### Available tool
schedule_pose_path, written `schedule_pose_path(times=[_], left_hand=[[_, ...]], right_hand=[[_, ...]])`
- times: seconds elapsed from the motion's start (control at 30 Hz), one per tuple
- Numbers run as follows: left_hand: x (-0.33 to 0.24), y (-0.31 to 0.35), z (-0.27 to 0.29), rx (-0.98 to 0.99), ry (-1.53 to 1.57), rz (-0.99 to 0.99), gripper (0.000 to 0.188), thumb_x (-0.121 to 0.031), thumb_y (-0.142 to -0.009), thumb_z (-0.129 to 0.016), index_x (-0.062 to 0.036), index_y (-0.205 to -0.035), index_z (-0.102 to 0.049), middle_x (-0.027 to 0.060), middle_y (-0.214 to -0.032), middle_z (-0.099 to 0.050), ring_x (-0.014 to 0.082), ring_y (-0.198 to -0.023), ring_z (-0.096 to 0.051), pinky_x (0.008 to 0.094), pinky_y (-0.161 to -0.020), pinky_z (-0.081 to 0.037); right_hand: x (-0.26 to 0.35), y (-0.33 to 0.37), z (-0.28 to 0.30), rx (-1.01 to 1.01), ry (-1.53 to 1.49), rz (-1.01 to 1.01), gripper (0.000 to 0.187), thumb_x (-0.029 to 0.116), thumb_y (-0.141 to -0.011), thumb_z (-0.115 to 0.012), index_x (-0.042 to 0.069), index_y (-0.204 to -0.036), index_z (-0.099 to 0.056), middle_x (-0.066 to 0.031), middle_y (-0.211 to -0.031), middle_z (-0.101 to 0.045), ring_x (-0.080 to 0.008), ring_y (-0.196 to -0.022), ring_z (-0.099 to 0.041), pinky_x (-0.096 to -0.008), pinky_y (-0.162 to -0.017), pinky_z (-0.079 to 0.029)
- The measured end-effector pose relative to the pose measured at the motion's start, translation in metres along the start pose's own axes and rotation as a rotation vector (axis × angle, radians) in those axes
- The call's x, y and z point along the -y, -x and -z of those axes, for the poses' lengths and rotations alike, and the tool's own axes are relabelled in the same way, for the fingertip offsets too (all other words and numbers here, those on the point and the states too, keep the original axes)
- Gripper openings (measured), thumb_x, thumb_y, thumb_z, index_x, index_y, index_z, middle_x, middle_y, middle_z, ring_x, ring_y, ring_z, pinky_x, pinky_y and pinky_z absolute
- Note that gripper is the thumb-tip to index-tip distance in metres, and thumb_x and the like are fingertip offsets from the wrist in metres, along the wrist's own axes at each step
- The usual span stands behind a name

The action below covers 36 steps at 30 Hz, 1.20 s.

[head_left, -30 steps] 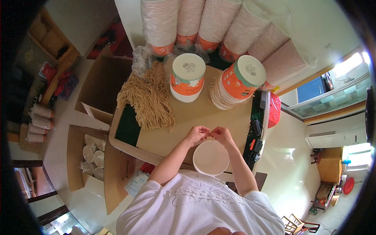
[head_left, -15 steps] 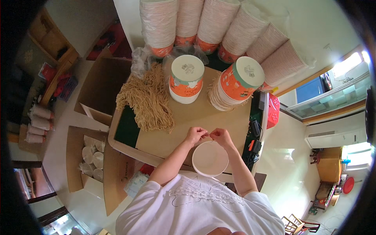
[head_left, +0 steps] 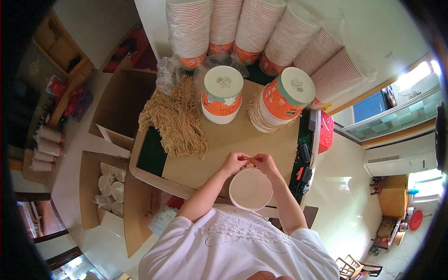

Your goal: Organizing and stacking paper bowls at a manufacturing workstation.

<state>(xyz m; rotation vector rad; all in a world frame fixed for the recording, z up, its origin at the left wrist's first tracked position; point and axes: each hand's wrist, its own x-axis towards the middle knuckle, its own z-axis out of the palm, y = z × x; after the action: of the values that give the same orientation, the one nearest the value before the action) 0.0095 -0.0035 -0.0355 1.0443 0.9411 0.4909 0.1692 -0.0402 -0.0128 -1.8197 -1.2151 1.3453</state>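
My left hand (head_left: 236, 163) and my right hand (head_left: 263, 164) meet fingertip to fingertip at the far rim of a white paper tub (head_left: 251, 189). Both are pinched closed; whatever lies between the fingers is too small to make out. The tub's open mouth faces up, close against my body at the near table edge. Beyond my hands, an orange-and-white pair of nested tubs (head_left: 222, 100) stands upside down. To its right stands another upside-down stack of tubs (head_left: 285, 95), with tan cord loops around its lower part. A heap of tan cords (head_left: 179, 123) lies on the left.
Tall plastic-wrapped stacks of paper tubs (head_left: 260, 32) line the back of the table. A cardboard sheet (head_left: 228, 135) covers the middle. Black adapters (head_left: 304, 154) and a red basket (head_left: 325, 132) are at the right edge. An open carton (head_left: 110, 186) holds wrapped tubs at lower left.
My hands have drawn together, so the small gap between their fingertips has closed. The tub by my body and the stacks stay where they were.
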Motion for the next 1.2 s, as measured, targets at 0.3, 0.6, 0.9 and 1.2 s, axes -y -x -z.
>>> schedule_pose_path(times=[0.3,0.6,0.9,1.2], left_hand=[[-0.006,0.006,-0.007,-0.126,-0.284,-0.254,0.006,-0.004,-0.074,-0.062,-0.0007,-0.079,-0.061,0.0027,-0.065,-0.061,0.0067,-0.057,-0.056,0.0217,-0.052,-0.046],[0.016,-0.004,-0.001,-0.09,-0.189,-0.278,0.003,-0.003,-0.075,-0.059,-0.002,-0.078,-0.059,0.0017,-0.066,-0.06,0.0075,-0.057,-0.056,0.0224,-0.053,-0.046],[0.011,0.0,0.005,-0.021,-0.025,-0.124,0.004,-0.005,-0.076,-0.058,-0.0021,-0.078,-0.06,0.0025,-0.068,-0.061,0.0067,-0.054,-0.054,0.021,-0.048,-0.044],[0.004,0.002,0.006,0.011,0.092,-0.043,0.013,-0.003,-0.078,-0.057,-0.0027,-0.091,-0.059,0.0035,-0.074,-0.062,0.0076,-0.059,-0.054,0.0218,-0.051,-0.045]], right_hand=[[0.004,0.001,0.005,0.044,0.063,-0.027,0.014,0.014,-0.077,-0.06,0.0,-0.077,-0.064,-0.0015,-0.062,-0.057,-0.0067,-0.057,-0.05,-0.0203,-0.05,-0.04],[0.007,0.006,0.003,0.061,0.072,0.025,0.012,0.012,-0.076,-0.061,0.0,-0.075,-0.064,0.0005,-0.06,-0.056,-0.0051,-0.056,-0.048,-0.0197,-0.049,-0.037],[-0.004,0.003,0.003,0.052,0.094,-0.027,0.011,0.014,-0.073,-0.062,0.003,-0.075,-0.064,-0.0019,-0.06,-0.059,-0.0067,-0.057,-0.052,-0.0231,-0.05,-0.042],[-0.013,-0.006,0.0,-0.004,0.081,0.017,0.008,0.007,-0.077,-0.059,0.0,-0.079,-0.061,-0.003,-0.065,-0.059,-0.0077,-0.057,-0.052,-0.0213,-0.051,-0.043]])
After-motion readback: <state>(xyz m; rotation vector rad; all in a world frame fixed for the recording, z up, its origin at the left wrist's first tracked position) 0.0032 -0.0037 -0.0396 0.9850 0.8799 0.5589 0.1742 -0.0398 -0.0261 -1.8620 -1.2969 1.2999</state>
